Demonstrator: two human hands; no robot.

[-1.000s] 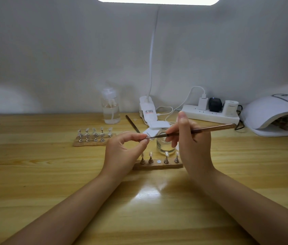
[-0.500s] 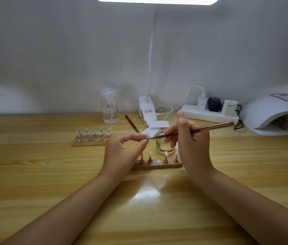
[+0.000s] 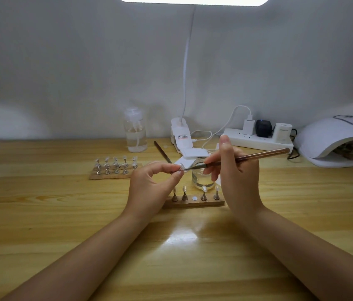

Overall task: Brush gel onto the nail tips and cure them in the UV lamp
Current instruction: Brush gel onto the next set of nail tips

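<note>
A small nail tip (image 3: 181, 169) is pinched between the thumb and fingertips of the left hand (image 3: 151, 187), which is closed around it and held above the wooden counter (image 3: 62, 213). A brown-handled brush (image 3: 247, 158) is gripped like a pen in the right hand (image 3: 239, 181), with the index finger raised straight up; its bristle end is laid against the nail tip (whether gel is on the bristles cannot be told). Just behind the hands, a small glass jar (image 3: 201, 177) of clear liquid is set on the counter. Directly in front of the jar, a wooden strip (image 3: 194, 203) is seen carrying four little metal stands with tips on them, and one bare round spot is left in the middle of the row. A second strip (image 3: 114, 169) with more stands is placed further left. The white UV lamp (image 3: 340, 140) is found at the far right edge of the counter, well apart from the hands, with objects visible inside its opening. A clear pump bottle (image 3: 135, 133) and a white power strip (image 3: 258, 142) are lined up along the back wall.
</note>
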